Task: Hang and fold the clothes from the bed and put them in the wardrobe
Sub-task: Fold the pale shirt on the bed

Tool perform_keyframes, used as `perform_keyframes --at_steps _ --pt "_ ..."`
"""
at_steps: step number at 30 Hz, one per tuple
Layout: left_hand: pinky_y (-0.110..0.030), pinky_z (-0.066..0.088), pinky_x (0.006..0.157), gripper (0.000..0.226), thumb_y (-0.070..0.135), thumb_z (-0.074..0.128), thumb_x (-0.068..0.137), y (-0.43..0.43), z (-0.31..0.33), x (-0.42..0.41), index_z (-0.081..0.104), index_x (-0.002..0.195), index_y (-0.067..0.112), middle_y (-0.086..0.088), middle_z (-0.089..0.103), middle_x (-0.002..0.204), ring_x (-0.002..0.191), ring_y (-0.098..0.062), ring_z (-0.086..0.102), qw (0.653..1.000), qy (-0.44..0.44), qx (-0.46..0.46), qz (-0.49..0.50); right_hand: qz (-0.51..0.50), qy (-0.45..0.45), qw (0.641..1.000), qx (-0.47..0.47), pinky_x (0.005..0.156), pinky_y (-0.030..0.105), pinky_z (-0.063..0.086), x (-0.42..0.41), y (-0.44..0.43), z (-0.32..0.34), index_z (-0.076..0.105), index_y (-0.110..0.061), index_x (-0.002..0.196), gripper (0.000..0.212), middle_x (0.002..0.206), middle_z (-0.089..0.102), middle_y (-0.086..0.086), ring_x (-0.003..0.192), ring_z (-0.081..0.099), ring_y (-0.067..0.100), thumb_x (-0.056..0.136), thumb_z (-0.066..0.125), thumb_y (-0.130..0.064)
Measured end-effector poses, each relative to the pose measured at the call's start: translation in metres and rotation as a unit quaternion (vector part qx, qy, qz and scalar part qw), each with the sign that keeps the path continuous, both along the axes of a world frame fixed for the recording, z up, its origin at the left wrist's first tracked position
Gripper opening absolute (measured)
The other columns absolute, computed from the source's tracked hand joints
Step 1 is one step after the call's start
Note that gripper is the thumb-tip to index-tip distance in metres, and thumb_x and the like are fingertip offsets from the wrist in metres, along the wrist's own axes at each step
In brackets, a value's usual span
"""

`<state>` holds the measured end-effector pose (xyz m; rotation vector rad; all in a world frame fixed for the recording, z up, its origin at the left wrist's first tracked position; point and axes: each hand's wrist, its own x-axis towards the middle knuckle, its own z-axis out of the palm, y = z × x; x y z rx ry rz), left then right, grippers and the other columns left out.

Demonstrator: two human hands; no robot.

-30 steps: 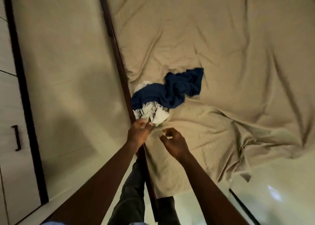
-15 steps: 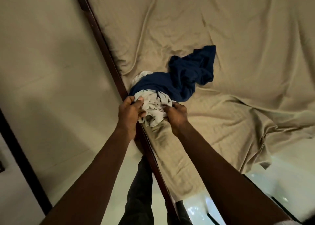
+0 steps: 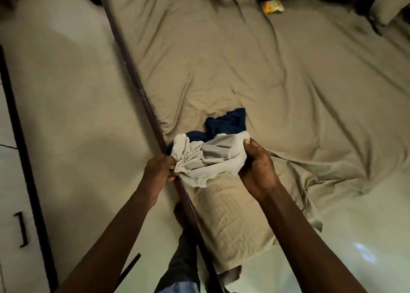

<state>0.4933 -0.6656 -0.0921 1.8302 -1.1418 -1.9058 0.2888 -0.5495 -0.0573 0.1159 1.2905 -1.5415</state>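
Note:
A crumpled pale grey garment (image 3: pixel 210 157) hangs between both hands just above the bed's near edge. My left hand (image 3: pixel 158 170) grips its bunched left end. My right hand (image 3: pixel 257 168) holds its right edge, thumb on top of the cloth. Behind it a dark blue garment (image 3: pixel 226 124) lies rumpled on the beige sheet of the bed (image 3: pixel 288 82), partly hidden by the grey one.
The bed's dark wooden side rail (image 3: pixel 142 93) runs diagonally past my left hand. A white wardrobe door with a dark handle (image 3: pixel 22 228) stands at the far left. A small yellow packet (image 3: pixel 271 6) and dark items lie at the bed's far end. My leg (image 3: pixel 184 259) stands below.
Both hands reached the grey garment, took hold of it and lifted it off the blue one, spreading it apart. The camera tilted up to show more of the bed.

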Motion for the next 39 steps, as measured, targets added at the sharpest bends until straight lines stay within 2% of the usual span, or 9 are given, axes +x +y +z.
perform_keyframes --at_steps 5,7,11,15,19,25,31,37,39 --pt "-0.034 0.056 0.08 0.022 0.038 0.07 0.096 0.089 0.063 -0.005 0.062 0.108 0.021 0.001 0.074 0.103 0.096 -0.016 0.072 0.982 0.011 -0.186 0.02 -0.104 -0.08 0.989 -0.063 0.092 0.041 0.059 -0.009 0.074 0.082 0.063 0.002 0.113 0.024 0.114 0.071 0.018 0.104 0.071 0.03 0.102 0.051 -0.016" --pt "-0.026 0.057 0.087 0.039 0.034 0.076 0.093 0.134 0.09 -0.012 0.059 0.125 0.021 0.006 0.068 0.119 0.108 -0.005 0.067 0.942 0.025 -0.334 -0.016 -0.137 -0.108 0.981 -0.086 0.071 0.04 0.066 -0.013 0.093 0.108 0.066 -0.002 0.091 0.024 0.084 0.073 0.011 0.076 0.073 0.023 0.103 0.046 -0.007" --pt "-0.026 0.048 0.098 0.074 0.05 0.082 0.08 0.2 0.122 -0.044 0.048 0.141 0.024 0.007 0.057 0.134 0.125 -0.011 0.057 0.85 0.025 -0.48 -0.216 -0.09 -0.091 0.982 -0.142 0.085 0.048 0.06 -0.009 0.13 0.164 0.066 0.002 0.087 0.029 0.083 0.074 0.017 0.079 0.076 0.029 0.102 0.041 -0.001" --pt "-0.031 0.05 0.075 0.034 0.04 0.069 0.094 0.204 0.141 -0.08 0.062 0.119 0.02 -0.002 0.072 0.109 0.101 -0.024 0.07 0.831 -0.035 -0.516 -0.204 -0.059 -0.059 0.98 -0.183 0.077 0.041 0.063 -0.017 0.162 0.217 0.063 0.001 0.095 0.024 0.089 0.073 0.018 0.079 0.075 0.028 0.103 0.04 -0.003" --pt "-0.043 0.05 0.068 0.013 0.03 0.063 0.093 0.209 0.169 -0.091 0.06 0.092 0.017 -0.003 0.067 0.08 0.077 -0.027 0.065 0.827 0.025 -0.527 -0.192 -0.088 -0.05 0.968 -0.229 0.078 0.042 0.063 -0.039 0.194 0.259 0.065 0.002 0.096 0.027 0.094 0.075 0.021 0.081 0.076 0.032 0.103 0.041 -0.004" --pt "-0.047 0.05 0.085 0.016 0.02 0.053 0.093 0.232 0.201 -0.103 0.056 0.102 0.008 -0.016 0.066 0.095 0.09 -0.026 0.061 0.896 0.278 -0.334 -0.088 -0.135 0.039 0.963 -0.231 0.081 0.036 0.063 -0.065 0.219 0.262 0.068 -0.002 0.105 0.028 0.091 0.078 0.01 0.081 0.078 0.023 0.105 0.041 -0.011" --pt "-0.057 0.056 0.097 0.014 0.023 0.056 0.092 0.232 0.253 -0.131 0.064 0.103 0.02 -0.011 0.076 0.106 0.104 -0.035 0.071 0.902 0.266 -0.322 -0.107 0.011 0.285 0.951 -0.119 0.082 0.034 0.052 -0.044 0.26 0.194 0.059 -0.019 0.137 0.068 0.118 0.069 0.0 0.104 0.065 0.018 0.084 0.075 -0.058" --pt "-0.059 0.056 0.096 0.014 0.029 0.061 0.086 0.23 0.283 -0.173 0.068 0.097 0.024 -0.01 0.076 0.102 0.1 -0.031 0.072 0.894 0.26 -0.329 -0.155 0.167 0.522 0.837 0.003 0.088 0.038 0.06 -0.033 0.269 0.175 0.068 -0.027 0.12 0.04 0.111 0.076 -0.012 0.101 0.072 0.006 0.088 0.079 -0.047" --pt "-0.053 0.057 0.099 0.012 0.028 0.063 0.09 0.23 0.286 -0.18 0.068 0.098 0.02 -0.009 0.074 0.1 0.096 -0.027 0.07 0.884 0.3 -0.309 -0.182 0.171 0.48 0.861 0.005 0.081 0.039 0.059 -0.041 0.262 0.179 0.074 -0.022 0.104 0.016 0.097 0.078 -0.011 0.089 0.073 0.006 0.098 0.07 -0.037"
